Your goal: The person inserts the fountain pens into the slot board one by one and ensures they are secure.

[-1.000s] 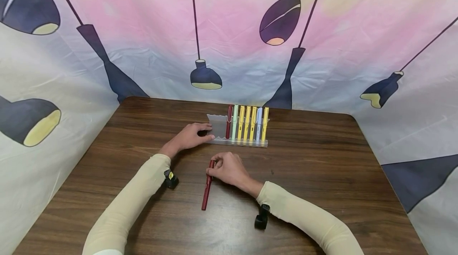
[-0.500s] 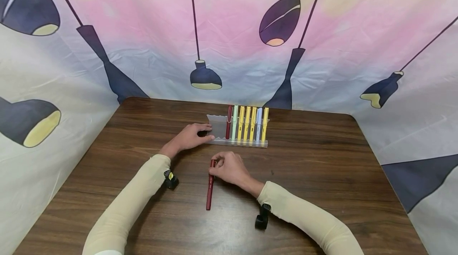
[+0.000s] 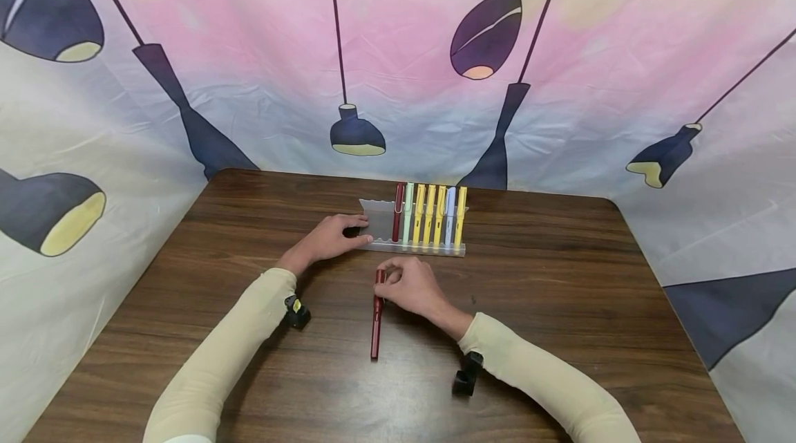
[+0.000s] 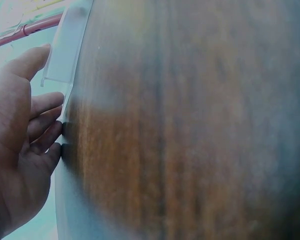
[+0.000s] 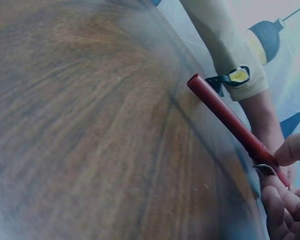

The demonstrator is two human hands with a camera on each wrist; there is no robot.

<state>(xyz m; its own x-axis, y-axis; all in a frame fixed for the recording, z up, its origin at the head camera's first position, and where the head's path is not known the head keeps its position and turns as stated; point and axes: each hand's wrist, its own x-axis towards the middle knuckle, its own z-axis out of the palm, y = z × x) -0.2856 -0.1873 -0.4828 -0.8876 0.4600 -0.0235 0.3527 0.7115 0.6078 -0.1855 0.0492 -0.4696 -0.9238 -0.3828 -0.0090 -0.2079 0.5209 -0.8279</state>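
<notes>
A dark red pen (image 3: 376, 332) is pinched near its clip end by my right hand (image 3: 413, 285), above the table in front of the rack; its other end points toward me. In the right wrist view, thumb and fingers hold this red pen (image 5: 230, 117) beside its metal clip. At the left end of a clear pen rack (image 3: 381, 222), my left hand (image 3: 326, 237) rests with thumb and fingers touching its edge. Standing in the rack are another dark red pen (image 3: 397, 215), a mint green pen (image 3: 408, 215), a light blue pen (image 3: 450, 218) and several yellow pens (image 3: 430, 216).
A dark brown wooden table (image 3: 547, 277) lies beneath everything. Behind it and at both sides hangs a cloth backdrop (image 3: 410, 35) printed with lamps. The rack's left part (image 4: 65, 45) and a red pen (image 4: 30, 29) show in the left wrist view.
My right hand has moved slightly right and toward the rack with the red pen, which has swung more upright in the head view. My left hand and the rack have stayed still.
</notes>
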